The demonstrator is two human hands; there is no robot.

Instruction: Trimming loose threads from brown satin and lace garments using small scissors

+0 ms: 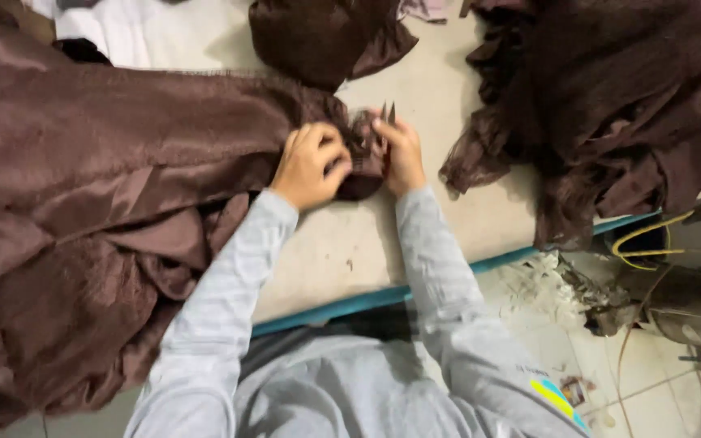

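My left hand (308,165) is closed on the gathered end of a shiny brown cloth (99,170) that spreads over the left half of the table. My right hand (402,152) holds small metal snips (388,113) with their two points sticking up at the cloth's frayed tip. Both hands meet at that tip, almost touching. Grey sleeves cover both arms.
A pile of darker brown fabric (610,105) lies at the right, another bundle (326,36) at the top. The pale table (440,89) has a teal front edge (367,300). Yellow cable (651,243) and scraps lie on the tiled floor below right.
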